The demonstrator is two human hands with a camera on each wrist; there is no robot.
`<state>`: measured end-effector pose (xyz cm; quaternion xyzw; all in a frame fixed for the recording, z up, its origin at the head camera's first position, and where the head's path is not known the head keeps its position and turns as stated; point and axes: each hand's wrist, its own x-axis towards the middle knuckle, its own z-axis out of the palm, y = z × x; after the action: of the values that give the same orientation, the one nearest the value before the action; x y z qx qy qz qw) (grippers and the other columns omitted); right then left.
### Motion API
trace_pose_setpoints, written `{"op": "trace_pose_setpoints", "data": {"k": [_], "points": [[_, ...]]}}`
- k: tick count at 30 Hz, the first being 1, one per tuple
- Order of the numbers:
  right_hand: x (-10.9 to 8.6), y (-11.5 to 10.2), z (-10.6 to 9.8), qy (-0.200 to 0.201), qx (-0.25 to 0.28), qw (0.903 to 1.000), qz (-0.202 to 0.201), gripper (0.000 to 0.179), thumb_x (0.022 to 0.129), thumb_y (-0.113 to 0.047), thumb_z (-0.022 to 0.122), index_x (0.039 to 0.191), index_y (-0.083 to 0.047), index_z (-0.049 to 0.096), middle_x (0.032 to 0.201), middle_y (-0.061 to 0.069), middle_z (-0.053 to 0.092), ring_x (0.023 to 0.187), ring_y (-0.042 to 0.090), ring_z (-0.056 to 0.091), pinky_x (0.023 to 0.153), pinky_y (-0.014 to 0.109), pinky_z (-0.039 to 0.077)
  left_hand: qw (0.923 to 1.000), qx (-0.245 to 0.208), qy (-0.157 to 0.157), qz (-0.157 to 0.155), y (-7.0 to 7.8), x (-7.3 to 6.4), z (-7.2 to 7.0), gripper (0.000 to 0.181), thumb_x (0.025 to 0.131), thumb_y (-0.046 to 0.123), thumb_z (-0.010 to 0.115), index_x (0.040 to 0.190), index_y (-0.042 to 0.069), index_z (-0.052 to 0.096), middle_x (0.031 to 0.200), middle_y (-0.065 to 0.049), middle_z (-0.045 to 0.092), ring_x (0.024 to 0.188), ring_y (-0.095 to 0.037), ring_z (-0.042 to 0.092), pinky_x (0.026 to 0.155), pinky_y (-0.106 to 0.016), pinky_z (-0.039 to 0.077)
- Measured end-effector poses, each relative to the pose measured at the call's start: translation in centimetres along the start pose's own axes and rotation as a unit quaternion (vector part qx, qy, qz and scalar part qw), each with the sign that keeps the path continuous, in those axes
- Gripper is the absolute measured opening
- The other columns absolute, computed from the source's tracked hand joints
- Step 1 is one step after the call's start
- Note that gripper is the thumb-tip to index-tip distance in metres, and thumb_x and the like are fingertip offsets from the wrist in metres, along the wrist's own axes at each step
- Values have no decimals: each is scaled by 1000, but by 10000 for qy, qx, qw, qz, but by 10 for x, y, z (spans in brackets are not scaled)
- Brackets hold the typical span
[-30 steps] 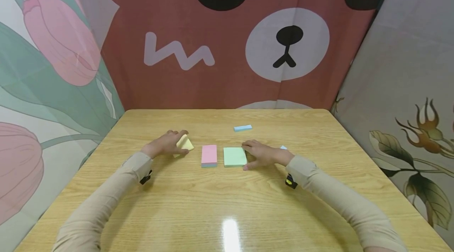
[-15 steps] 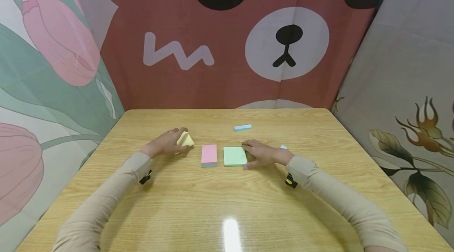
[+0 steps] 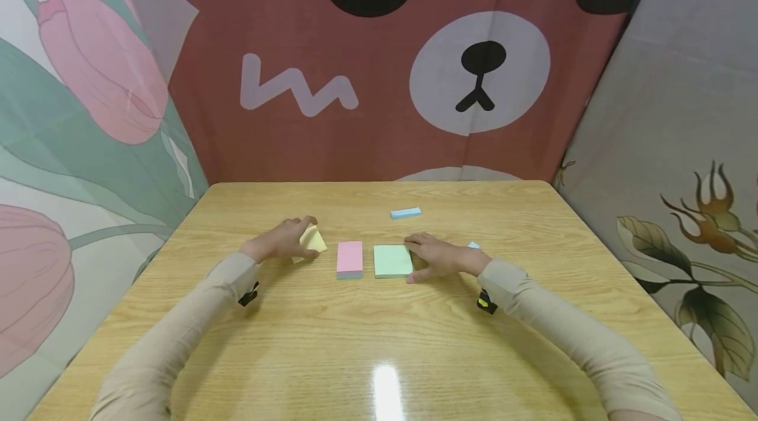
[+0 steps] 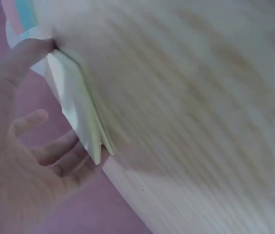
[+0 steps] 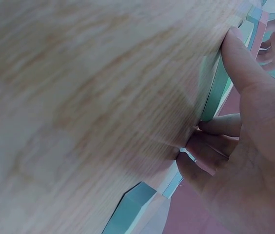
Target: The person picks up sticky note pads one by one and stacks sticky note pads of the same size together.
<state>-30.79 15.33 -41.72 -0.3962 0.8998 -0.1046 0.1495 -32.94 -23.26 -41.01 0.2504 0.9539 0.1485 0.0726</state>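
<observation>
In the head view my left hand (image 3: pixel 284 240) holds a pale yellow sticky note pad (image 3: pixel 314 241), thumb at its near edge and fingers at the far side. Seen from the left wrist, the yellow pad (image 4: pixel 74 95) splits into two layers at one end. My right hand (image 3: pixel 437 256) grips the right side of a light green sticky note pad (image 3: pixel 392 262). Its thumb is at the near corner and its fingers at the far one, as the green pad (image 5: pixel 216 92) also shows in the right wrist view. Between the hands lies a pink sticky note pad (image 3: pixel 349 258) over a blue layer.
A narrow light blue sticky note pad (image 3: pixel 405 214) lies farther back on the wooden table (image 3: pixel 331 355). Another small blue piece (image 3: pixel 473 246) peeks out behind my right wrist. Printed cloths (image 3: pixel 284 145) hang around the table's back and sides.
The yellow pad first tilts up in my left hand, then comes back down slightly to the right along with the hand. My right hand and the other pads stay in place.
</observation>
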Motion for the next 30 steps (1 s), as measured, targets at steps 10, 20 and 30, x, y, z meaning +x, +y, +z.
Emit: {"op": "trace_pose_setpoints", "data": {"k": [10,20,30], "points": [[0,0,0,-44,-50,10000,10,92,94,-50,63,152,8,23,158,26,19,145,41,16,115,52,22,9997,-139,-146,-122,2,0,-2,82,87,37,76,148,2,34,114,-19,55,103,-36,48,77,-45,47],[0,0,0,-26,-10,10000,-34,91,94,-49,63,153,8,22,158,26,19,145,41,16,115,52,23,9998,-145,-32,-132,0,0,-2,76,89,37,73,145,2,37,112,-18,52,91,-29,50,70,-39,47],[0,2,0,-49,-8,10000,4,91,95,-50,62,153,7,21,158,25,18,146,40,15,115,52,23,9994,-103,338,21,-1,-1,0,67,94,37,64,146,6,38,115,-24,50,89,-30,53,72,-44,49]]}}
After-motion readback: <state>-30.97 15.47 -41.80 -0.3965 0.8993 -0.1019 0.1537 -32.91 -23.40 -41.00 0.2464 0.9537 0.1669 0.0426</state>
